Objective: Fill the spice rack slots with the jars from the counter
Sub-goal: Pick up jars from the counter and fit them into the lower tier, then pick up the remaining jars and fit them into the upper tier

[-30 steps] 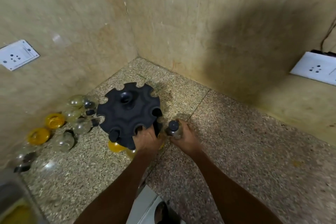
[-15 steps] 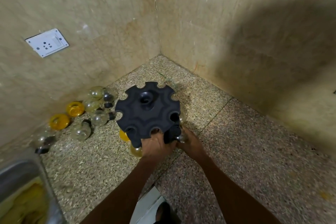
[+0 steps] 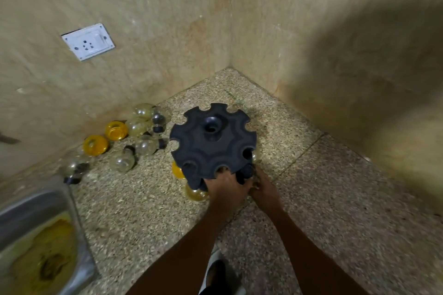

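Since the earlier frames the jar that the right hand carried has gone down out of plain sight beside the spice rack (image 3: 212, 142), and both hands have closed in at the rack's near rim. Largest first: the speckled counter (image 3: 311, 199) runs into a corner of two beige walls, with a steel sink (image 3: 36, 203) cut off at the lower left, so its extent cannot be judged. The black rack stands near the corner, its scalloped top slots mostly unfilled; two yellow-tinted jars show under its near left edge, seemingly seated in a lower tier. The left hand (image 3: 225, 189) grips the rack's near edge, fingers curled over it. The right hand (image 3: 265, 193) presses in just beside it, fingers curled around something dark at the rack's edge — probably the jar's cap, though motion blur and the left hand hide whether the jar is seated or only half in. The loose jars (image 3: 143, 136) lie on their sides in a cluster against the left wall, well apart from the hands, two of them yellow. The likely trouble: a jar pushed in at a slant could jam in its notch or drop out — and if the left hand's hold loosens, the push could tip or turn the rack. The round jars could also roll towards the sink.
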